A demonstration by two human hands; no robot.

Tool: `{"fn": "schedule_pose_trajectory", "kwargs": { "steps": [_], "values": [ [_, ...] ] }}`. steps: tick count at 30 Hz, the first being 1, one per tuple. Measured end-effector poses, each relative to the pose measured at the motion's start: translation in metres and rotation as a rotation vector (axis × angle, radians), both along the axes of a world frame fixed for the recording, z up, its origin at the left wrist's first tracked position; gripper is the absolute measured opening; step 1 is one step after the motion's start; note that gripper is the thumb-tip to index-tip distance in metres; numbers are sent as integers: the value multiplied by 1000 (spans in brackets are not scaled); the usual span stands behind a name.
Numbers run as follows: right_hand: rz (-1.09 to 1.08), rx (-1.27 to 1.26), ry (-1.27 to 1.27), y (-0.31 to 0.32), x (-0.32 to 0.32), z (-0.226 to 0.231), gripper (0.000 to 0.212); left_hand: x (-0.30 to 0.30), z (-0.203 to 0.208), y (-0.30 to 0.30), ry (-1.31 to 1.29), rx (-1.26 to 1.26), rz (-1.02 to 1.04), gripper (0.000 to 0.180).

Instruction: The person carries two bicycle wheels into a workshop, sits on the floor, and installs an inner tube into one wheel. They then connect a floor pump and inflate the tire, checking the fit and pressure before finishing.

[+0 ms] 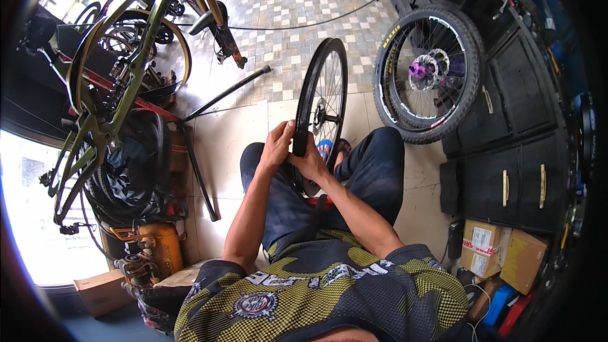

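Bicycle wheel (322,116) is black-rimmed, thin-spoked and held on edge.

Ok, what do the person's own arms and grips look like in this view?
The left forearm and right forearm are bare below the short, dark left sleeve and right sleeve of a jersey with yellow-green checked areas. The left grip and right grip are ungloved; no watch, band or cable shows on either.

Tiled floor (361,44) beneath knobby bicycle wheels (428,71).
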State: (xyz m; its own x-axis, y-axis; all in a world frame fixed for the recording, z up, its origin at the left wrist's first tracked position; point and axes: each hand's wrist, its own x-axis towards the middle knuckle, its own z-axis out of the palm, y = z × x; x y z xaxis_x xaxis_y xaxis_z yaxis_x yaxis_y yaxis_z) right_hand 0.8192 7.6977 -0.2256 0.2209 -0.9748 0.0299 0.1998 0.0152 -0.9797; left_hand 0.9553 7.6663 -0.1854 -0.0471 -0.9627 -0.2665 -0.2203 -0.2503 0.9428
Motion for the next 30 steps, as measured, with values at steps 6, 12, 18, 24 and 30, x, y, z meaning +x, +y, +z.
{"fn": "schedule_pose_trajectory", "kwargs": {
  "steps": [6, 12, 18, 24, 30],
  "values": [
    [91, 61, 146, -11, 4, -28, 88, 2, -9, -14, -178, 28, 17, 47],
    [324, 201, -40, -54, -39, -40, 79, -11, 3, -9, -29, -57, 148, 47],
    [108, 679, -183, -98, -33, -66, 63, -18, -5, -5, -35, 63, 122, 48],
    [438, 761, -268, -111, -47, -60, 53, -14, -4, 4, 1, 73, 148, 49],
    [505, 817, -281, -114, -46, -59, 47, -15, -3, 5, 13, 67, 128, 50]
  ]
}}
